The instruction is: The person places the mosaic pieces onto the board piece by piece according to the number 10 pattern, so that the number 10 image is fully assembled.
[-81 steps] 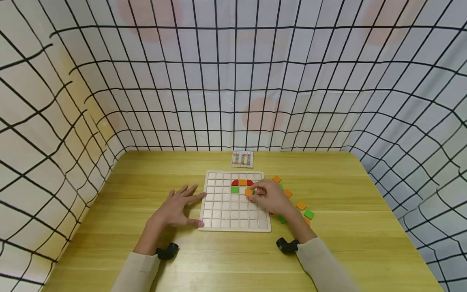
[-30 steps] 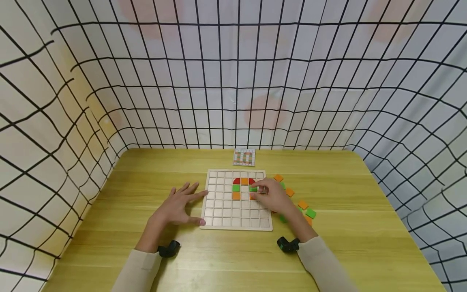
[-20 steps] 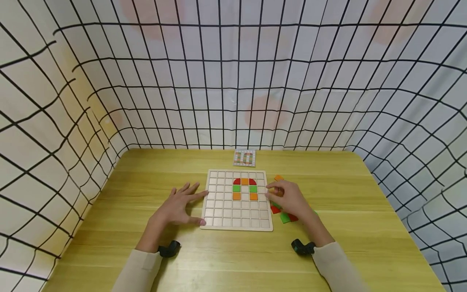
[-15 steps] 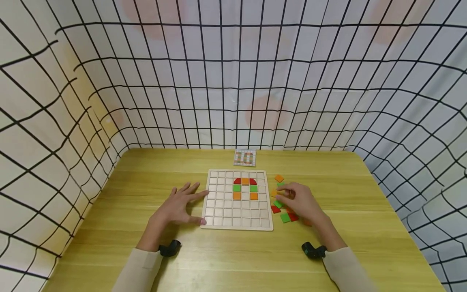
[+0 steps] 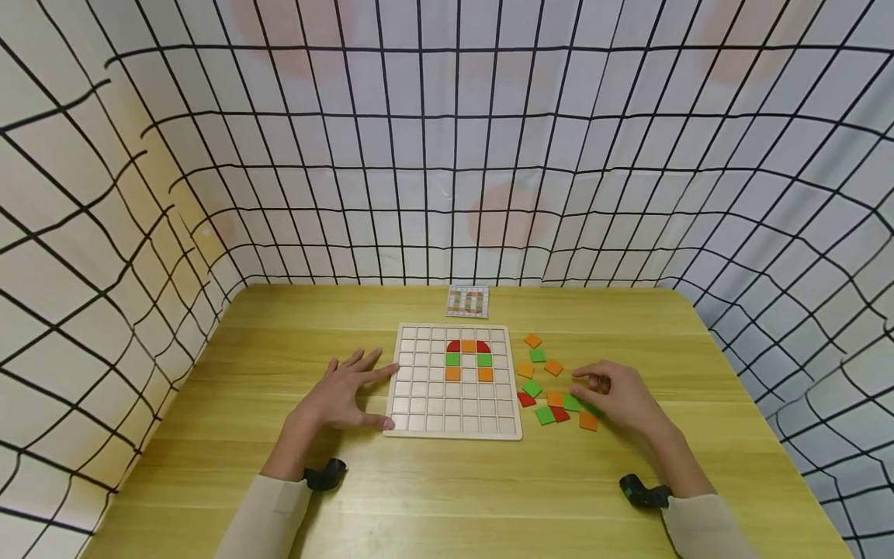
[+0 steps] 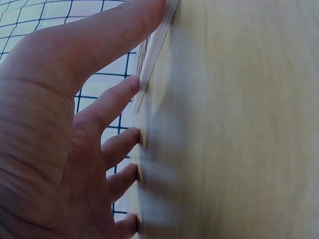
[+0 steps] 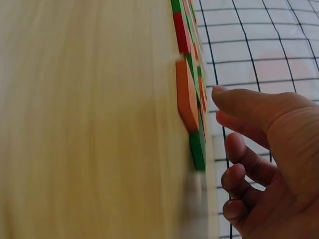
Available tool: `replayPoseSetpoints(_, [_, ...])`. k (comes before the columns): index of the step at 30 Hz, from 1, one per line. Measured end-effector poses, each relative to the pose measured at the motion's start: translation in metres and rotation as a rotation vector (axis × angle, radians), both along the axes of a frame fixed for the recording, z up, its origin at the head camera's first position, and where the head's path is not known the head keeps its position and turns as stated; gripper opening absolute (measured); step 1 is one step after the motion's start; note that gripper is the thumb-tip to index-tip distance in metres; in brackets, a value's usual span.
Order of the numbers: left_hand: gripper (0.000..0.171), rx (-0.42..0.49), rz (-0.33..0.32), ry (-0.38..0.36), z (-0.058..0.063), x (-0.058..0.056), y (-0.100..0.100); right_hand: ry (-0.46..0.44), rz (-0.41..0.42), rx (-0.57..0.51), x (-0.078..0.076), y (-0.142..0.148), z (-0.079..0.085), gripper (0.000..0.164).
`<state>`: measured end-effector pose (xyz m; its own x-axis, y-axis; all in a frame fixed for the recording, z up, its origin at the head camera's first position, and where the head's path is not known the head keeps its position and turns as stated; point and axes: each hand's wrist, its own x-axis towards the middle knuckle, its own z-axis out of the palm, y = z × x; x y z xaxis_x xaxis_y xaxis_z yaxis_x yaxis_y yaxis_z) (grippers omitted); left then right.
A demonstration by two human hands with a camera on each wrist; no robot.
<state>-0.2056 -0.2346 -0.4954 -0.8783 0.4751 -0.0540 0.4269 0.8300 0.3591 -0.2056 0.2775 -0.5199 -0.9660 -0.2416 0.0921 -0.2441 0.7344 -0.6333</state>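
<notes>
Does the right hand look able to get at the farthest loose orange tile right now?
Probably yes: the right hand appears empty, and that orange tile lies uncovered on the table, apart from the board. Only flat tiles lie between, so nothing seems to block it.

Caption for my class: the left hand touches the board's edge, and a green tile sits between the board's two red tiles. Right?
Not green: the head view shows an orange tile between the two red tiles. The left hand does touch the edge of the board.
</notes>
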Motion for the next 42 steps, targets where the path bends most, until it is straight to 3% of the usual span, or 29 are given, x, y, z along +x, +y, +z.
replayPoseSetpoints(6, [0.097, 0.000, -0.003, 0.000, 0.001, 0.001, 0.002, 0.010, 0.019, 0.006, 0.007, 0.022, -0.005, 0.032])
replayPoseSetpoints(15, [0.098, 0.004, 0.004, -0.004, 0.000, 0.001, 0.000, -0.016, -0.053, 0.028, 0.011, 0.036, -0.007, 0.032])
replayPoseSetpoints(23, [0.096, 0.012, 0.003, 0.001, 0.000, 0.002, 0.001, -0.072, -0.076, 0.044, 0.018, 0.043, -0.006, 0.050])
replayPoseSetpoints(30, [0.096, 0.001, 0.010, -0.004, 0.001, 0.001, 0.001, -0.029, -0.056, 0.059, 0.023, 0.047, -0.005, 0.037])
replayPoseSetpoints(42, [0.097, 0.000, 0.009, -0.006, 0.001, 0.002, 0.001, 0.022, -0.024, 0.084, 0.023, 0.043, -0.004, 0.029])
